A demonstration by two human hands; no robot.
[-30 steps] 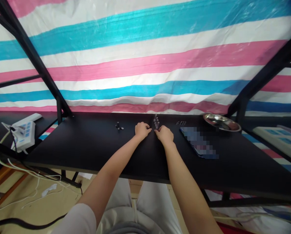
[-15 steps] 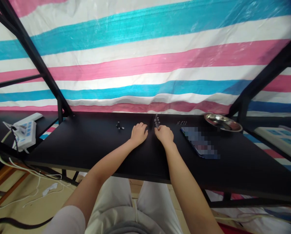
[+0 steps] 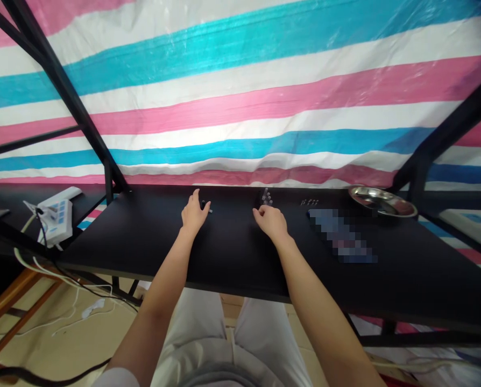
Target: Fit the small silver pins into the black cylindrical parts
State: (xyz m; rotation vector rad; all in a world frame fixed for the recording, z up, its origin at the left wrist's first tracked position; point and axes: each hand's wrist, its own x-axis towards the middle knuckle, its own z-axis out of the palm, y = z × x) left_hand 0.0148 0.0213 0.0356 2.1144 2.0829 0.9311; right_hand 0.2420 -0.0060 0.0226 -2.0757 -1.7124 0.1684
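My left hand reaches to the back of the black table, its fingers spread over two small dark parts that lie there; whether it touches them I cannot tell. My right hand rests on the table with its fingers curled loosely, just in front of a cluster of small upright dark pieces. What the right fingers hold, if anything, is hidden.
A row of tiny parts lies right of the cluster. A blurred flat device lies further right, and a metal dish stands at the back right. A white power strip with cables sits at left. Black frame bars rise on both sides.
My left hand left the spot beside my right hand, moved left and back, and opened over the two small parts. The right hand stayed almost in place.
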